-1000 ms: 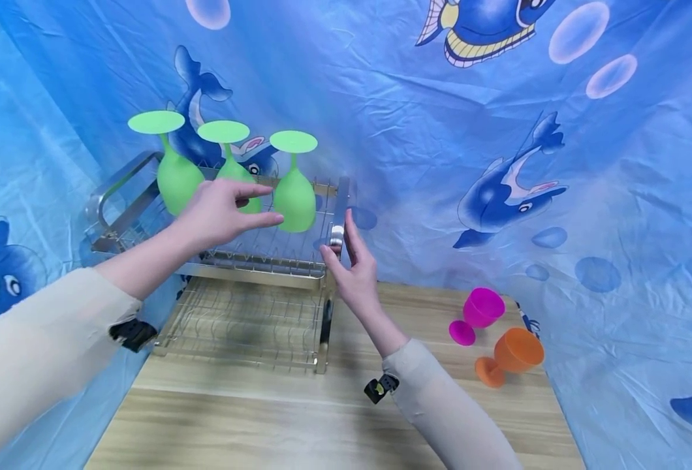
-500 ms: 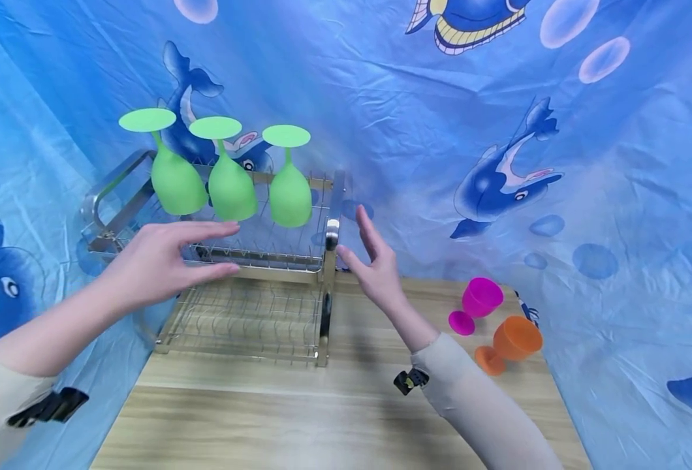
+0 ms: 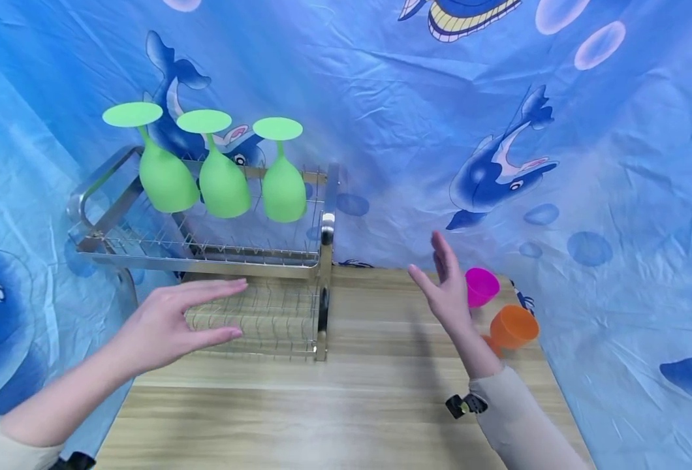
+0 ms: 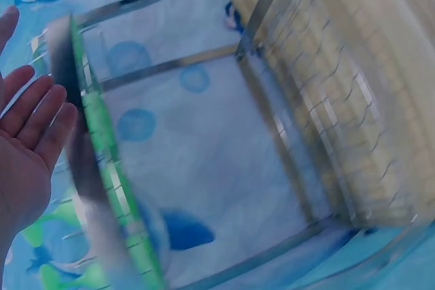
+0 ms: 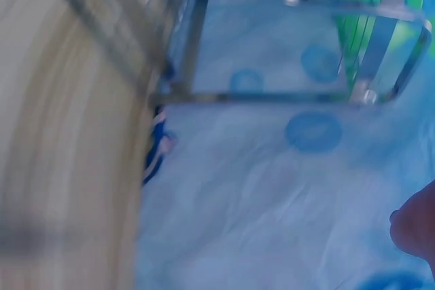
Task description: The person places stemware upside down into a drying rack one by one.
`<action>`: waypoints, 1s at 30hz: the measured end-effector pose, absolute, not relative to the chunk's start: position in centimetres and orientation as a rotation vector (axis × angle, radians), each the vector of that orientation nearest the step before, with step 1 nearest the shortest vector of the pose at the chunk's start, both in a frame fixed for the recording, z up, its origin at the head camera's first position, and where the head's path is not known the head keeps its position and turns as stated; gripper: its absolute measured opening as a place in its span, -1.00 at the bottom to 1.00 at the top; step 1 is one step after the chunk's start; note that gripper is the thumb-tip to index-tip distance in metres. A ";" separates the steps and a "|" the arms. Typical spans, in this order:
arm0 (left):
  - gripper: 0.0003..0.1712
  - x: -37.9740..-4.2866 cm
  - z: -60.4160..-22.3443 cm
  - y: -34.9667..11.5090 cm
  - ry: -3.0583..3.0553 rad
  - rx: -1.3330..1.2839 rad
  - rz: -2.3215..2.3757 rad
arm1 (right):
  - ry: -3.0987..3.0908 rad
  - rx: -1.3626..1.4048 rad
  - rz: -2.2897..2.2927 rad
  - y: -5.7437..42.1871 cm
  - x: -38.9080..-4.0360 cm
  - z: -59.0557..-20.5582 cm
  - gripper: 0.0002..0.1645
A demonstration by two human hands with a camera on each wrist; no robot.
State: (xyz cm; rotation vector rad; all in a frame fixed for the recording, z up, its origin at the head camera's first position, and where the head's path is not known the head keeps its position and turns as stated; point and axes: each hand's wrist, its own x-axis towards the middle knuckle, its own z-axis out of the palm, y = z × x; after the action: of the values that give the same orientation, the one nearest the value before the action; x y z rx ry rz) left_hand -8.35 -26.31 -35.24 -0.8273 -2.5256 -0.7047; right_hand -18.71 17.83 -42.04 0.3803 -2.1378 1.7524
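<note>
Three green goblets stand upside down in a row on the upper tier of a metal dish rack point(image 3: 246, 266): a left one point(image 3: 166, 179), a middle one point(image 3: 224, 186) and a right one point(image 3: 284, 190). My left hand point(image 3: 166, 320) is in front of the rack's lower tier, thumb and fingers spread, holding nothing. To the right of the rack, my right hand point(image 3: 448, 294) hovers over the table with nothing in it, overlapping a magenta goblet point(image 3: 482, 287) in the head view. An orange goblet point(image 3: 514, 326) lies tipped on its side nearby.
The wooden table point(image 3: 299, 418) runs under the rack toward me. A blue curtain point(image 3: 381, 130) printed with dolphins hangs behind and along both sides. Seen from the left wrist, the rack's side frame point(image 4: 170, 69) is close to the hand.
My left hand has drawn back from the green goblets, down and to the left. My right hand has left the rack's side and moved right toward the magenta and orange goblets.
</note>
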 end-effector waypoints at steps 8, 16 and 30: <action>-0.23 -7.9 -39.2 -24.8 -2.584 -0.784 -0.845 | -2.273 0.062 1.606 24.1 -16.4 -46.0 0.10; -0.29 -7.8 -43.4 -23.0 -2.662 -0.736 -1.033 | -2.261 -0.132 1.472 28.7 -14.5 -47.9 0.21; -0.30 -8.6 -48.0 -20.5 -2.707 -0.706 -1.237 | -2.329 -0.465 1.363 34.6 -11.5 -51.4 0.35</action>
State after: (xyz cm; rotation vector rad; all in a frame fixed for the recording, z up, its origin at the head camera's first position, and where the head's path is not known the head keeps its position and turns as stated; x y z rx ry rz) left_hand -8.55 -20.49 -48.00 -0.7063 -2.7070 -1.2373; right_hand -11.51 34.62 -51.35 -0.4655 -2.3287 1.3635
